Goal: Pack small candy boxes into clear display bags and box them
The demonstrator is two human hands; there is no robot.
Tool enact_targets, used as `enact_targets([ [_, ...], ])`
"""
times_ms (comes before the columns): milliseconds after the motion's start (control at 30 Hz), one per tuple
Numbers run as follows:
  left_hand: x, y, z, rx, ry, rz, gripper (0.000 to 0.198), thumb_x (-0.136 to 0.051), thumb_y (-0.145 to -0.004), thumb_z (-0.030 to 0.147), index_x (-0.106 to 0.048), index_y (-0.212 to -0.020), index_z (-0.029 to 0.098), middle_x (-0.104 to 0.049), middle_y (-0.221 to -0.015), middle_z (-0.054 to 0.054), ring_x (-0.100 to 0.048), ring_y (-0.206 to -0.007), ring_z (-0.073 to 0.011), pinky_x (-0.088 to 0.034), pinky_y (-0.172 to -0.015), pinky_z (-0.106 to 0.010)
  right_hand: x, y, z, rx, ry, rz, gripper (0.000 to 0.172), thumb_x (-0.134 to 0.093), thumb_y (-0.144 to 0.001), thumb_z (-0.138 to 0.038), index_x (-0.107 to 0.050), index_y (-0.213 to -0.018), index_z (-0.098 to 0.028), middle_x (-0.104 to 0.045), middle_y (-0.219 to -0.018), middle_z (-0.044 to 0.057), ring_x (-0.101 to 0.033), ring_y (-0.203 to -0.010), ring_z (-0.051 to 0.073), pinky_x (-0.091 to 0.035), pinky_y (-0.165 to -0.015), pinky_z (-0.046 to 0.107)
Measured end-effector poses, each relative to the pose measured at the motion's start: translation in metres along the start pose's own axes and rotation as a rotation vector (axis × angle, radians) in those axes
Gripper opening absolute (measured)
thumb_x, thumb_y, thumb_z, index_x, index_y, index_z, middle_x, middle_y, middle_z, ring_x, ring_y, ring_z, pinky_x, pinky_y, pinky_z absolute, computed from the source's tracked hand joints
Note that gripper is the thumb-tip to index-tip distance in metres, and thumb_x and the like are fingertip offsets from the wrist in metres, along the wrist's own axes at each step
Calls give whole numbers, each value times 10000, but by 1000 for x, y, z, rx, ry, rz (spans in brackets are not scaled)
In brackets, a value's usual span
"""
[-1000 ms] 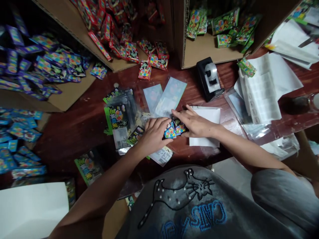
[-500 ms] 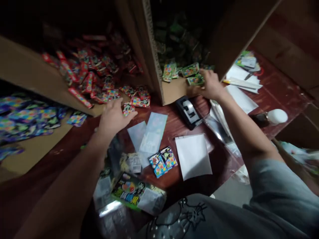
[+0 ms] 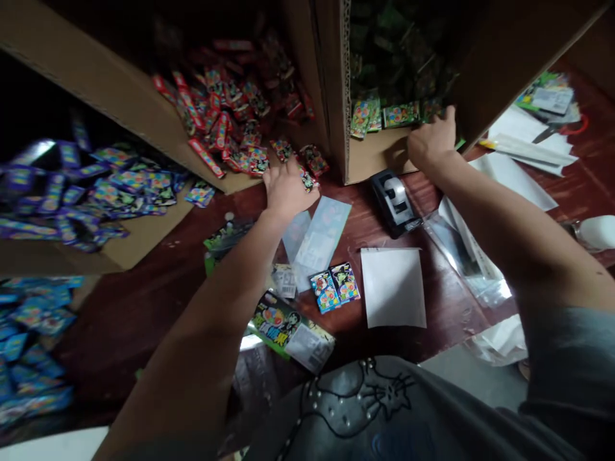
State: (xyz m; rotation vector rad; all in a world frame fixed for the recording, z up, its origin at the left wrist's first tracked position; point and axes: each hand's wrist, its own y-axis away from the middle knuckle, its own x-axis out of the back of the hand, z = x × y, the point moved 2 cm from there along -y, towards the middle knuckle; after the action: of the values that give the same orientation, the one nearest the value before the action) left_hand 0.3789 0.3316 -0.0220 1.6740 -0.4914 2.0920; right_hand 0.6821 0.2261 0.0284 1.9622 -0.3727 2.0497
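My left hand (image 3: 287,190) is closed on a small red candy packet (image 3: 307,180), in front of a cardboard box of red packets (image 3: 221,131). My right hand (image 3: 434,142) reaches into the mouth of the neighbouring box, its fingers curled among green packets (image 3: 401,115); what they hold is hidden. Between me and the boxes, a blue packet (image 3: 325,292) and a purple packet (image 3: 345,282) lie side by side on the dark red table (image 3: 259,240). Translucent sleeves (image 3: 328,234) lie just beyond them, and a white sheet (image 3: 394,288) to their right.
A black tape dispenser (image 3: 394,203) stands before the green box. Purple packets (image 3: 129,182) and blue packets (image 3: 33,352) fill boxes at left. A printed pouch (image 3: 291,330) lies near me. Scissors (image 3: 560,128), papers (image 3: 519,182) and a white-capped bottle (image 3: 596,232) are at right.
The view has swung left, so the scene sits further right and more blue packets show. My left hand now covers more of the red packet. A lower green packet is now hidden by my right hand.
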Motion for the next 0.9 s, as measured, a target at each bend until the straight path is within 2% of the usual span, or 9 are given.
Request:
enact_targets([
  [133,7,16,-11,-119,16,26,924,-691,-866,517,-407,-1633,87,-592,-1540,-242,-497,-1451,-456,-241,-1286,-584,39,49,3,-140,53,172,371,-532,-999,-229,-735,-1165,33,-774,-1184,301,-731,-1136,316,-409,-1088,543],
  [300,41,83,-2,-232,208,131,922,-770,-823,466,-406,-1635,225,-599,-1532,-155,-494,-1461,-407,-311,-1280,-575,85,175,20,-201,-83,353,476,-488,-1029,-325,-627,-1450,-152,-817,-1128,188,-795,-1010,327,-564,-886,450],
  [367,55,129,17,-335,354,73,874,-741,-854,446,-401,-1631,238,-597,-1525,-133,-552,-1415,-357,-407,-1235,-529,88,229,18,-89,-12,284,518,-502,-1020,-431,-642,-1456,-191,-826,-980,142,-802,-875,337,-542,-742,423],
  [467,63,203,57,-466,556,-94,508,-682,-921,451,-643,-1386,251,-637,-1441,-109,-634,-1330,-288,-515,-1137,-439,66,284,-5,6,143,-125,464,-464,-1016,-497,-803,-1104,-194,-785,-737,131,-767,-674,323,-404,-557,365],
  [533,54,241,85,-478,610,-261,370,-718,-910,540,-721,-1119,235,-700,-1314,-103,-699,-1203,-268,-567,-1027,-395,43,300,-26,8,161,-397,446,-465,-1029,-461,-812,-981,-184,-790,-734,145,-770,-674,306,-390,-550,346],
  [600,36,264,106,-412,575,-441,468,-750,-876,671,-691,-996,222,-761,-1069,-80,-745,-994,-257,-590,-871,-370,23,303,-42,3,123,-506,457,-453,-1059,-433,-810,-964,-164,-813,-811,172,-788,-739,309,-438,-593,347],
  [733,7,264,121,-191,520,-526,431,-633,-1004,649,-651,-1060,223,-758,-844,-37,-747,-794,-235,-545,-715,-323,6,298,-38,31,-36,-400,628,-398,-1091,-609,-743,-1277,-117,-818,-960,212,-787,-876,370,-551,-721,430],
  [800,1,256,118,-75,615,-484,354,-575,-1073,528,-620,-1242,220,-760,-841,-22,-725,-672,-197,-535,-672,-306,0,300,-25,190,-200,-299,878,-472,-1007,-778,-547,-1550,-93,-788,-1166,240,-758,-1040,402,-595,-856,504],
  [900,-3,248,114,36,728,-486,435,-579,-1084,472,-533,-1422,203,-760,-840,-11,-641,-486,-153,-533,-616,-306,-20,308,-14,505,-382,-252,1275,-649,-818,-905,-280,-1711,-73,-587,-1518,303,-628,-1298,467,-561,-1059,612],
])
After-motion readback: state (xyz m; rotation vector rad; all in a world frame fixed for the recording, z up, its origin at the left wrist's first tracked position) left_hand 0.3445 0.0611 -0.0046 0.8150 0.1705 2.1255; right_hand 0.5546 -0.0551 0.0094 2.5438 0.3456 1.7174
